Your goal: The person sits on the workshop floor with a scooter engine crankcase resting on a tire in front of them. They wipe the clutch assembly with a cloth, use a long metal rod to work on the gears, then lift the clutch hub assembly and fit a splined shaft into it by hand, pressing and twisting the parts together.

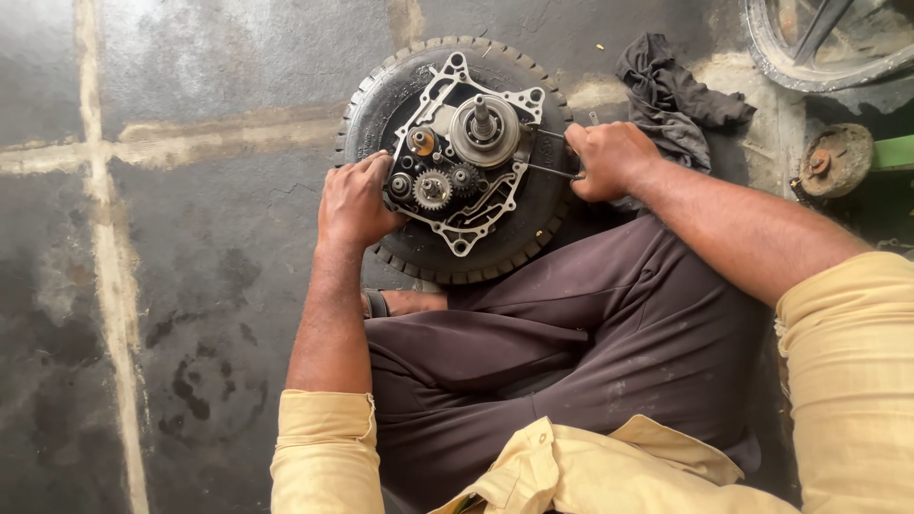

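Floor: stained grey concrete floor with pale seams, person sitting cross-legged on it.
Engine case: open metal engine case with gears showing, lying flat on a small tyre just ahead of the knees.
Left hand: left hand resting fingers curled on the case's left edge, gripping nothing.
Right hand: right hand closing tight on thin pliers, tips reaching the case's right edge.
Rag: dark rag lying behind the right hand.

I see no packages, labels, signs or screens anywhere around me. Nothing boxed or wrapped lies on the floor, and nothing within my view carries a sticker or a display.
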